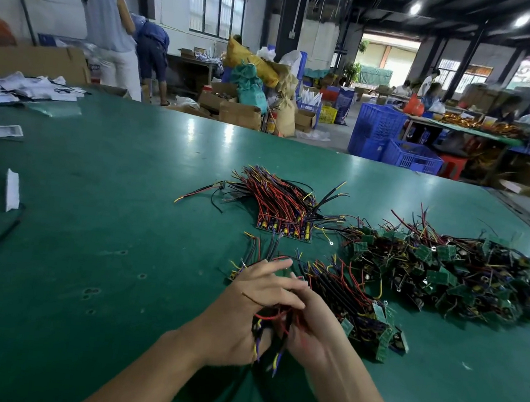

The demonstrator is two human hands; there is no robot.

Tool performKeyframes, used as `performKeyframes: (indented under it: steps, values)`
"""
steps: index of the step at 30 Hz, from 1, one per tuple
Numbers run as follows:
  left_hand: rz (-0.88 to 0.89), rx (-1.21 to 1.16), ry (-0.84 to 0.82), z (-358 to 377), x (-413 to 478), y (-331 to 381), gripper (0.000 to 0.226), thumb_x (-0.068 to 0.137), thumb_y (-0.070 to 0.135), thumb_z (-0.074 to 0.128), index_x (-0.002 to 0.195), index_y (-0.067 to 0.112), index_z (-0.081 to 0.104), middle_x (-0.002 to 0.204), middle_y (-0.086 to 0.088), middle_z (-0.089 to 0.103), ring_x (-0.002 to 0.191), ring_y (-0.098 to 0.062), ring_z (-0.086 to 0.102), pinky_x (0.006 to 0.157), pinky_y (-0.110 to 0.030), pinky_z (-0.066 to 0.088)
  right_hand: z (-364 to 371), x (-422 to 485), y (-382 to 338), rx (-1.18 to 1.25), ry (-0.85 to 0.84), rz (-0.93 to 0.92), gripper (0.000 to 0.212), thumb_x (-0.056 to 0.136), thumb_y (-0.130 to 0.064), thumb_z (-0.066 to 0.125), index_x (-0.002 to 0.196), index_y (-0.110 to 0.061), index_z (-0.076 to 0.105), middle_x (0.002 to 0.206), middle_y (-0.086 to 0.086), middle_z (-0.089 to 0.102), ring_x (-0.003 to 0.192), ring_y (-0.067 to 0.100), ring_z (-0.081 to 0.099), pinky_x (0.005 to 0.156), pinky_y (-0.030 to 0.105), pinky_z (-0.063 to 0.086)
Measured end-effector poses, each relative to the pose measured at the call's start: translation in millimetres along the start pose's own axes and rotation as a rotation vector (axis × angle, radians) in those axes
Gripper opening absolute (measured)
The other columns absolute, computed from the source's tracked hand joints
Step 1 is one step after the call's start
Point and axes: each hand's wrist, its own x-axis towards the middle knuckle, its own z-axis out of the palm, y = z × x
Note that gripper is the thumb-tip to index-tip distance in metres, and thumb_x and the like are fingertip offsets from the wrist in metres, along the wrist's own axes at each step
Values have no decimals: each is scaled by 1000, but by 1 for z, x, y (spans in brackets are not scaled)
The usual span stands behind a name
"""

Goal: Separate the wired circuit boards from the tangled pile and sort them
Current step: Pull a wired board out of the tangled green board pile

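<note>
A big tangled pile (452, 273) of green circuit boards with red, black and yellow wires lies at the right on the green table (111, 184). A neat sorted stack (283, 212) of boards with wires fanned out sits farther back in the middle. Another row of aligned boards (357, 308) lies just right of my hands. My left hand (245, 310) and my right hand (312, 327) meet over a small bundle of wired boards (272, 322). Both hands grip it, its wire ends hanging below my palms. Left fingers stretch over the right hand.
A few loose wired boards (252, 248) lie just beyond my left hand. A white plastic piece (12, 190) and a black cable (1, 235) lie at the left. White parts (23, 87) heap at the far left. People, blue crates (394, 142) and cardboard boxes stand beyond the table's far edge.
</note>
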Motion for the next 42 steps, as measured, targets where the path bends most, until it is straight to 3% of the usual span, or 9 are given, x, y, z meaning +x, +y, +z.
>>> performKeyframes:
  steps: [6, 10, 14, 21, 25, 27, 29, 35, 42]
  values:
    - [38, 13, 57, -1, 2, 0, 32, 78, 17, 79, 108, 12, 69, 104, 6, 68, 104, -18, 57, 94, -40, 45, 5, -1, -3, -58, 21, -36, 30, 98, -27, 51, 97, 1, 61, 88, 18, 68, 72, 27, 69, 69, 36, 60]
    - [72, 85, 34, -1, 3, -1, 34, 82, 15, 75, 116, 19, 70, 104, 5, 65, 93, -12, 54, 93, -24, 39, 6, -3, 0, -24, -13, -59, 20, 87, -22, 58, 81, -4, 61, 80, 8, 62, 67, 19, 65, 57, 28, 59]
    - [115, 99, -45, 1, 2, 1, 40, 84, 3, 67, 119, 22, 69, 112, 2, 62, 95, -17, 56, 90, -28, 43, 0, -2, 1, -76, 37, -59, 28, 97, -28, 54, 77, -9, 58, 72, 4, 55, 60, 17, 61, 51, 25, 56]
    - [87, 12, 4, 4, -1, -2, 13, 78, 3, 74, 86, 13, 75, 100, 2, 65, 89, -17, 60, 86, -30, 46, 2, 0, 2, -63, 116, -69, 40, 98, -32, 53, 67, -8, 58, 58, 5, 51, 39, 18, 56, 37, 22, 49]
    - [-160, -276, 239, 6, 2, -5, 4, 79, 12, 74, 81, 14, 71, 87, 5, 70, 89, -14, 66, 86, -29, 50, 5, -1, -5, 56, 20, -133, 20, 91, -19, 56, 78, -3, 58, 67, 9, 57, 61, 21, 57, 53, 28, 54]
    - [-311, -475, 407, 2, 6, -7, 4, 79, 12, 70, 77, 15, 69, 81, 1, 72, 83, -13, 68, 81, -25, 52, 8, -6, -7, -33, -62, -170, 12, 77, -13, 62, 81, -3, 66, 82, 12, 67, 77, 26, 66, 71, 38, 56]
    - [-430, -657, 510, -4, 8, -10, 9, 81, 12, 71, 73, 14, 69, 76, -1, 72, 78, -14, 68, 75, -25, 55, 9, -10, -10, -173, -85, -186, 10, 72, -12, 67, 80, -6, 71, 91, 12, 72, 83, 29, 72, 75, 41, 59]
    - [-602, -1029, 527, -16, 7, -18, 13, 72, 9, 63, 77, -2, 58, 71, -10, 68, 67, -19, 67, 61, -28, 57, 6, -21, -27, -472, -132, -255, 46, 77, -21, 69, 121, -11, 57, 109, 14, 72, 85, 28, 71, 67, 33, 60]
    - [-601, -1080, 537, -14, 7, -32, 16, 69, 20, 75, 72, 6, 69, 73, -7, 70, 67, -16, 69, 55, -23, 56, 11, -23, -31, -820, -111, -417, 24, 62, -1, 77, 82, -5, 64, 95, 21, 69, 84, 36, 72, 67, 31, 61]
